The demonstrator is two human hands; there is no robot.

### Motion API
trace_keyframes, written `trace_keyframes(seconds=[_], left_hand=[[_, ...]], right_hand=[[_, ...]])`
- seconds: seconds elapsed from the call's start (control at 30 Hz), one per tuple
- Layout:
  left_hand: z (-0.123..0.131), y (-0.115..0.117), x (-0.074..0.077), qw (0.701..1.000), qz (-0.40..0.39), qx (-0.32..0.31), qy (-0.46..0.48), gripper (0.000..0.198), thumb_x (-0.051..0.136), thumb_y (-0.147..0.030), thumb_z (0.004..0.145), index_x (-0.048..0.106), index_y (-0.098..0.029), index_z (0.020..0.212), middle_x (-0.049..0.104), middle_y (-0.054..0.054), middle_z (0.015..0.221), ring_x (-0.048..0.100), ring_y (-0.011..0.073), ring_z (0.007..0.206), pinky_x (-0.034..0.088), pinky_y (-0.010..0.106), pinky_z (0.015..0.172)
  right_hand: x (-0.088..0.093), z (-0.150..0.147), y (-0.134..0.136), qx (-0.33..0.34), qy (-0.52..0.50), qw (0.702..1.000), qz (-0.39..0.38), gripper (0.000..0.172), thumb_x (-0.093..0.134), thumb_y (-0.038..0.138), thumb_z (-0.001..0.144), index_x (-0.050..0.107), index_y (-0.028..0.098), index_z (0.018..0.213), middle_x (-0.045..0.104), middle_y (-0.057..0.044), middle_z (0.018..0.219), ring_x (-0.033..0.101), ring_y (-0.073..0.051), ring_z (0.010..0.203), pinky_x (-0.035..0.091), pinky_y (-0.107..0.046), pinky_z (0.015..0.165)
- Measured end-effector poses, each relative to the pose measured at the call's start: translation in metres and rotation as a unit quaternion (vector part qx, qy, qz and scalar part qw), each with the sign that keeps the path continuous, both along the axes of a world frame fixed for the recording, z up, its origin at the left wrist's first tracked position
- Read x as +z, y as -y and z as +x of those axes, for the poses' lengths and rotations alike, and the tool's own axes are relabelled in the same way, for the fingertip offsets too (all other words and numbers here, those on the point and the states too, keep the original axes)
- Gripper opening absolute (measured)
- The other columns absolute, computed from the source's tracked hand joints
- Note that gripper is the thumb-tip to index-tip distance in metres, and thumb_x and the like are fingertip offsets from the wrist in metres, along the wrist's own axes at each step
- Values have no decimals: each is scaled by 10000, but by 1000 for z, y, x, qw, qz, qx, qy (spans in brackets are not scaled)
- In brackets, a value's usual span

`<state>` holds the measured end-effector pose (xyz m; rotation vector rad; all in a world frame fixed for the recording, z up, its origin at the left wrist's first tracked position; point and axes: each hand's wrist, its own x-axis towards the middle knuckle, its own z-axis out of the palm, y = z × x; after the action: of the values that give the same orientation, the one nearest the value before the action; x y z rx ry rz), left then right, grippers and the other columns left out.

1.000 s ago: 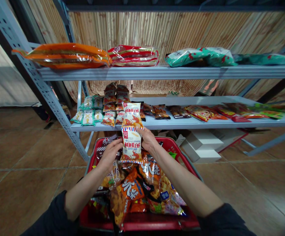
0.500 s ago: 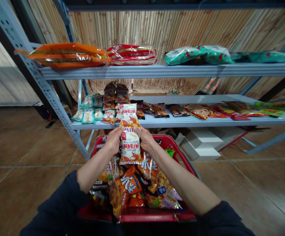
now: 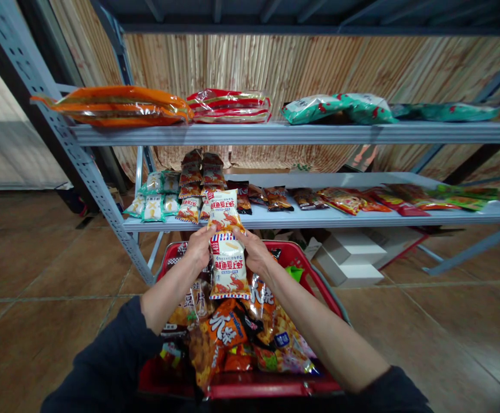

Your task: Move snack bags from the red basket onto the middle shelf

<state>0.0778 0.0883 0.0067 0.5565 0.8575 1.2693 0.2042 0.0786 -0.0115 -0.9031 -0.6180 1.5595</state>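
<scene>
Two joined white-and-orange snack bags [image 3: 228, 269], one above the other, are held between my hands over the basket. My left hand [image 3: 200, 246] pinches them at the left side of the seam where they meet. On the right side of that seam, my right hand [image 3: 251, 250] grips with thumb and fingers. The upper bag overlaps the lower shelf's front edge in view. Beneath lies a red basket [image 3: 275, 391] filled with snack bags, among them an orange-and-black bag [image 3: 226, 330]. Matching white-and-orange bags [image 3: 188, 210] sit on the shelf just behind.
A blue-grey metal rack [image 3: 250, 134] spans the view. Its lower shelf [image 3: 271, 219] carries small green-and-white packets [image 3: 152, 207] at left and several flat snack bags [image 3: 340, 199] rightward. Large orange bags [image 3: 120, 106] lie above. White boxes [image 3: 353, 258] stand on the floor under the shelf.
My view has tilted slightly upward, so the rack appears lower. Both hands keep their hold on the joined bags, whose upper bag has shifted slightly left relative to the lower one.
</scene>
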Motion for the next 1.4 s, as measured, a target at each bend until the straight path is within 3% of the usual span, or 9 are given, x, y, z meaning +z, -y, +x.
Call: trace_keyframes(seconds=[0.33,0.57,0.83,1.03,1.4], left_hand=[[-2,-4,-5,1000,2,-4,2,142,644,-194,721,619,-116,837,678,57,695,654,189,712,505,343,751],[-4,-5,-5,1000,-4,11,-7,92,610,-180,745,613,-110,804,678,57,681,651,182,688,503,347,758],[-10,-8,-5,999,42,-34,-1,40,594,-110,725,615,-116,759,672,39,668,644,166,690,494,313,772],[-10,-9,-1,1000,5,-5,-5,64,556,-102,763,609,-118,732,648,32,592,643,167,668,499,320,754],[-13,-9,0,1000,6,-11,-27,83,581,-200,777,603,-130,736,656,46,624,642,174,694,497,304,714]], right_hand=[[2,-2,-1,-9,5,1000,4,194,712,277,635,636,181,786,701,-2,676,661,-182,669,521,-321,690],[5,-4,-1,-22,16,1000,12,189,698,264,653,642,170,807,699,-8,660,648,-169,586,531,-314,649],[1,-3,-7,-47,20,999,-2,99,629,202,718,632,167,811,696,-6,639,640,-159,547,536,-321,656],[2,-4,-9,-42,14,999,-8,110,619,199,729,633,168,833,695,-1,632,644,-160,558,536,-318,666],[5,-7,-9,-47,18,999,-11,115,636,215,717,640,171,823,697,-3,643,654,-170,595,536,-320,657]])
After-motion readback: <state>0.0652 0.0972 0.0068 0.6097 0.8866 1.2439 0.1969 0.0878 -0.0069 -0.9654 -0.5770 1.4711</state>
